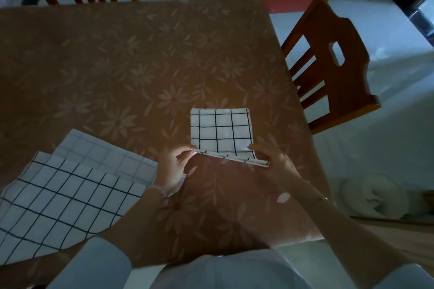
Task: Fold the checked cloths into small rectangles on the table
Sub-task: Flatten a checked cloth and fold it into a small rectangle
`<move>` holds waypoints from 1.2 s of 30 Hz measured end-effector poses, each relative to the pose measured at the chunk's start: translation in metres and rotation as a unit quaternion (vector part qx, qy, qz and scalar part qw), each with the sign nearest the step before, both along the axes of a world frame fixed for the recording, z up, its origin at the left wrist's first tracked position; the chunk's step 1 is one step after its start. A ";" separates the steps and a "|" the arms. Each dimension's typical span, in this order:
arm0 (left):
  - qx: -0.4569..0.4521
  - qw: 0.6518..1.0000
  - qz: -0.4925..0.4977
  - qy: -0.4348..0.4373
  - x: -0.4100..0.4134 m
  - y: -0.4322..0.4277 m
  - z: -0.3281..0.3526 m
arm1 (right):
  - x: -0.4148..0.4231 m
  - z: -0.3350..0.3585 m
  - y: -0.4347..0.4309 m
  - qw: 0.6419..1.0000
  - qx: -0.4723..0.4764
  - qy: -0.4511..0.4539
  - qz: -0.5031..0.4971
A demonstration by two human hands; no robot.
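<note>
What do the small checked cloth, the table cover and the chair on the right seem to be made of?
The small checked cloth: thin woven fabric, matt; its near edge bends softly in layers. The table cover: probably plastic or oilcloth, flower print with faint sheen; not certain. The chair on the right: wood, orange-brown and glossy, likely varnished; solid slats show.
</note>
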State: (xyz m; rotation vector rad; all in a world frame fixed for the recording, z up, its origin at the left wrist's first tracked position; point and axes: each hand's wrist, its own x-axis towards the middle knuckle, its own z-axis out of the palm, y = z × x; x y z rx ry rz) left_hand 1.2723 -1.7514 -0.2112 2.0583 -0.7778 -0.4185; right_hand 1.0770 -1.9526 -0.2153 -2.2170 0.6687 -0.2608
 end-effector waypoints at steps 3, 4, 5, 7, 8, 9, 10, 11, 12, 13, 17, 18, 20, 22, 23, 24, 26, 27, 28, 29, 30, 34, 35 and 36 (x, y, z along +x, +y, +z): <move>-0.004 1.000 0.016 0.020 -0.002 0.001 0.000 | 0.008 0.003 -0.005 0.999 0.010 0.016 0.027; -0.001 0.999 0.013 0.031 -0.001 0.001 -0.002 | 0.012 0.002 -0.006 0.999 0.017 0.030 0.022; 0.005 0.999 0.006 0.035 0.000 0.002 -0.004 | 0.015 0.003 -0.007 0.998 0.026 0.053 0.006; 0.025 0.999 -0.008 0.027 0.004 0.004 -0.007 | 0.021 0.001 -0.009 0.991 0.056 0.112 -0.042; 0.035 0.999 -0.015 0.021 0.005 0.004 -0.009 | 0.022 -0.002 -0.010 0.988 0.066 0.131 -0.056; 0.044 0.999 -0.023 0.015 0.005 0.004 -0.009 | 0.024 -0.003 -0.012 0.986 0.070 0.139 -0.057; 0.053 0.998 -0.026 0.011 0.006 0.004 -0.009 | 0.026 0.000 -0.011 0.987 0.072 0.131 -0.051; 0.061 0.998 -0.026 0.009 0.005 0.004 -0.009 | 0.028 0.004 -0.010 0.990 0.074 0.112 -0.044; 0.064 0.998 -0.022 0.009 0.005 0.003 -0.009 | 0.029 0.008 -0.008 0.991 0.080 0.097 -0.038; 0.067 0.998 -0.015 0.010 0.005 0.002 -0.009 | 0.030 0.011 -0.007 0.992 0.083 0.086 -0.031; 0.090 0.996 0.013 0.000 0.003 -0.002 -0.011 | 0.034 0.012 -0.006 0.991 0.094 0.089 -0.046; 0.096 0.995 0.017 0.001 0.003 -0.003 -0.013 | 0.035 0.011 -0.007 0.988 0.105 0.095 -0.058; 0.099 0.995 0.025 0.004 0.003 -0.003 -0.014 | 0.037 0.007 -0.009 0.984 0.129 0.102 -0.076; 0.093 0.995 0.028 0.017 0.003 -0.003 -0.014 | 0.039 0.006 -0.009 0.979 0.152 0.099 -0.087; 0.089 0.995 0.027 0.029 0.002 -0.003 -0.012 | 0.040 0.004 -0.010 0.977 0.165 0.096 -0.098; 0.084 0.995 0.024 0.043 0.002 -0.004 -0.010 | 0.042 0.004 -0.011 0.974 0.176 0.093 -0.112; 0.074 0.995 0.016 0.072 0.002 -0.003 -0.008 | 0.044 0.006 -0.013 0.968 0.190 0.087 -0.138; 0.072 0.994 0.015 0.080 0.003 -0.003 -0.007 | 0.045 0.006 -0.014 0.967 0.193 0.086 -0.146; 0.071 0.994 0.018 0.084 0.003 -0.002 -0.006 | 0.046 0.007 -0.014 0.966 0.193 0.085 -0.149; 0.071 0.993 0.022 0.087 0.004 -0.003 -0.006 | 0.047 0.007 -0.015 0.966 0.194 0.084 -0.148; 0.071 0.993 0.026 0.090 0.004 -0.004 -0.005 | 0.048 0.007 -0.015 0.966 0.195 0.084 -0.148; 0.061 0.992 0.045 0.101 0.003 -0.008 -0.004 | 0.051 0.005 -0.015 0.966 0.187 0.096 -0.149; 0.060 0.991 0.048 0.105 0.003 -0.009 -0.004 | 0.052 0.005 -0.016 0.966 0.184 0.101 -0.148; 0.059 0.990 0.052 0.114 0.004 -0.009 -0.005 | 0.052 0.005 -0.016 0.966 0.183 0.104 -0.148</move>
